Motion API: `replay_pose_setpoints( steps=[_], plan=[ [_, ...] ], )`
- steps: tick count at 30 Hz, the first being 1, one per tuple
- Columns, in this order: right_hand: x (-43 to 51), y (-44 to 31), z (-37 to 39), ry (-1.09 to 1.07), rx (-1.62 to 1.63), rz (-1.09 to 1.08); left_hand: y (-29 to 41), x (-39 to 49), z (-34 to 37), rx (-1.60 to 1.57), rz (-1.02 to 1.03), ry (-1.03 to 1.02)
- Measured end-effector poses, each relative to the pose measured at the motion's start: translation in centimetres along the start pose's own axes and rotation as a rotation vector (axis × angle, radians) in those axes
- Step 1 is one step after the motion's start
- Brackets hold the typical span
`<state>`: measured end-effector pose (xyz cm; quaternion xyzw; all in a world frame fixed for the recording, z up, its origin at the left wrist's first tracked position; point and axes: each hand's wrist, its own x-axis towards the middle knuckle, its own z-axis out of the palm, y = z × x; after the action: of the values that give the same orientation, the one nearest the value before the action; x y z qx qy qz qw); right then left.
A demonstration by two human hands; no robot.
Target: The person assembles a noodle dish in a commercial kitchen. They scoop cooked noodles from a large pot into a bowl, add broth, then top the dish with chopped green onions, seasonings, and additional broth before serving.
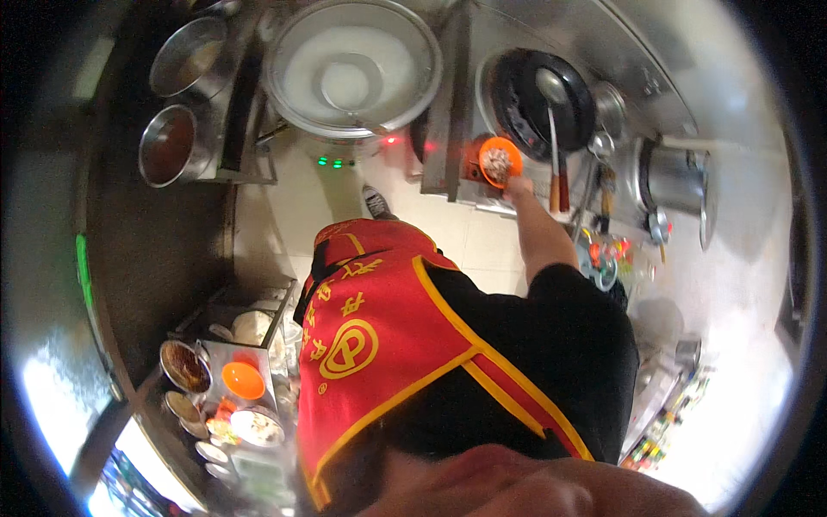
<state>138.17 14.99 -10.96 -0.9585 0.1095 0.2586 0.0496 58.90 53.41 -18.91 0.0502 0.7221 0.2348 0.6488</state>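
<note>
My right hand [519, 188] is shut on the rim of an orange bowl [515, 152] that holds pale chopped food [496, 164]. The bowl is at the near left side of a black wok [581, 126] on the steel stove. A metal ladle [554, 139] with a wooden handle lies in the wok and leans out over its near edge, beside a second, reddish-brown handle. My left hand is out of view. In front of me, left of the stove, stands a large steel basin [423, 97] with cloudy whitish liquid and a round vessel in it.
Two steel bowls [169, 145] stand at the upper left. A steel pot [675, 178] and a small ladle [601, 145] are right of the wok. At the lower left, a steel counter [223, 352] bears another orange bowl [243, 380] and several food containers. Bottles stand at the lower right.
</note>
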Motion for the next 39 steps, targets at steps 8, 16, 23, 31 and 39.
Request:
replay_pose_setpoints(
  steps=[8,16,23,31,39],
  plan=[
    [-3.1,-5.2,-2.9,0.212,0.882,-0.228,-1.7,-0.3,6.6,0.089,-0.024,-0.061],
    [-0.9,-27.8,-0.9,-0.135,1.213,-0.692,-4.1,-2.7,15.3,0.334,0.059,-0.135],
    [-4.6,-39.4,2.6,0.307,-0.011,-1.069,-4.5,-7.1,17.6,0.351,0.159,-0.085],
    [-6.1,-37.3,-0.9,0.369,0.638,-1.002,-10.0,-0.4,9.8,0.241,0.013,0.053],
    [2.2,-18.4,-1.0,0.119,1.460,-0.598,-9.1,3.7,11.7,0.199,0.055,-0.171]
  ],
)
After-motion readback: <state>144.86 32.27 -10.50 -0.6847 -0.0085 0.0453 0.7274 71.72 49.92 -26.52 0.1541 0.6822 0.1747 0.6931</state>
